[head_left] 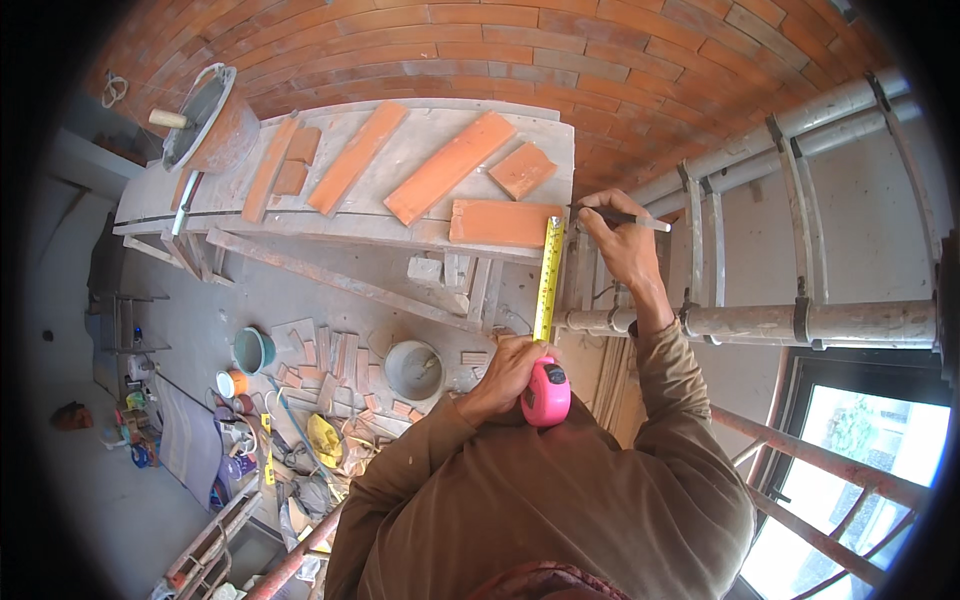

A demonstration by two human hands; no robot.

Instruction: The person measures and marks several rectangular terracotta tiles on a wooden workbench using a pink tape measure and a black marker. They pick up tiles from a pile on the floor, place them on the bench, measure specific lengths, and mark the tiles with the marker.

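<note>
My left hand [507, 377] is closed at the pink tape measure [546, 393], where the blade leaves its case, close to my chest. The yellow blade [547, 288] runs out from it to the right end of a flat orange brick tile [497, 222], which lies along the front edge of the plank platform [440, 232]. My right hand [628, 250] pinches a slim dark pen [640, 220] with a pale end. The pen's tip is beside the platform's right end, close to the tile and the blade's hook.
More brick pieces [450, 168] and a mortar bucket [222, 125] rest on the platform against the brick wall [480, 50]. Metal scaffolding [760, 322] stands at my right. Below are a grey bucket [414, 370], broken tiles [345, 360], tools and a yellow level [267, 450].
</note>
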